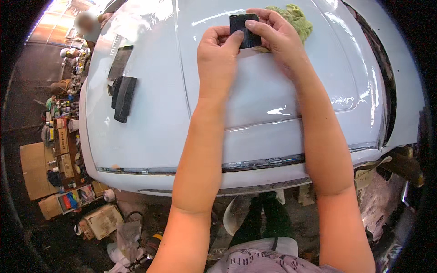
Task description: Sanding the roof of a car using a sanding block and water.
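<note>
The likeliest slip is with the flat black rectangular piece (249, 41), pinched between both hands above the glossy pale blue-white car panel (145, 141). Bright, wet-looking patches mark the paint; if the fingers are damp too, the piece could slide out from under the thumbs and drop onto the panel. Uneven pressure from the two thumbs might also bend it or twist it askew, and a hard edge or trapped grit could scratch the finish. The crumpled yellow-green cloth (299, 23) lies just behind the right hand, so a careless sweep of that wrist might drag it along. The long black blocks (125, 99) on the panel's left side are well apart from the hands and seem at little risk, though the curved surface could let them slide if nudged.

Both arms stretch forward from the lower edge, nearly straight, converging at the piece. The left hand (215, 45) grips its left side, thumb laid across the face and fingers curled behind. The right hand (281, 35) holds the right side, its thumb pressing near the upper corner; whether its fingers touch the cloth I cannot tell
</note>
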The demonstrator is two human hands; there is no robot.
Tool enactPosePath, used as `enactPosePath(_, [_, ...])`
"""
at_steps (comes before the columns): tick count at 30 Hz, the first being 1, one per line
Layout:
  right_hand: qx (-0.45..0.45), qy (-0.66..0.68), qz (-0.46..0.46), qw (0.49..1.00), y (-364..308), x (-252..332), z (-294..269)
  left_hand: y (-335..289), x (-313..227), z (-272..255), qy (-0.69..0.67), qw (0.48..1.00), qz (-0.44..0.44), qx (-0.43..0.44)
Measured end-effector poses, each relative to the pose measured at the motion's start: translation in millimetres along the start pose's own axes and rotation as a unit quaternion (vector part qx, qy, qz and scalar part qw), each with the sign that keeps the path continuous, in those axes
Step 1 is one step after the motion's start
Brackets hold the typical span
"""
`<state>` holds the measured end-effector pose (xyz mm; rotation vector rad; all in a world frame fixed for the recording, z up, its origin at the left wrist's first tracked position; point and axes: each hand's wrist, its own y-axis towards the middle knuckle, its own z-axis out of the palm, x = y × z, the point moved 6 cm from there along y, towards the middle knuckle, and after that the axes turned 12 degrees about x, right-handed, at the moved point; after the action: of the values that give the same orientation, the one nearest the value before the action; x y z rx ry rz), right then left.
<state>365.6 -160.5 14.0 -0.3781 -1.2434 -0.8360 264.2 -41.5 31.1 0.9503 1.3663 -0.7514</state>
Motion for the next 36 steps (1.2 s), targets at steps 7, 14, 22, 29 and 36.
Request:
enactPosePath(7, [0.072, -0.038, 0.007, 0.997, 5, -2, -2, 1, 3, 8, -0.085, 0.996, 0.006, 0.017])
enactPosePath(14, [0.131, 0.048, 0.035, 0.990, -1, -3, 7, 1, 3, 9, -0.170, 0.983, 0.003, 0.067])
enactPosePath(22, [0.133, 0.088, 0.032, 0.987, 3, -7, -4, -1, -8, 8, 0.010, 0.996, 0.088, -0.005])
enactPosePath(29, [-0.022, -0.005, -0.076, 0.997, 1, 4, 3, -10, -21, 20, 0.111, 0.979, 0.170, 0.000])
enactPosePath(36, [-0.020, -0.002, 0.039, 0.999, -13, 19, 26, -12, -24, 12, 0.085, 0.984, 0.154, -0.042])
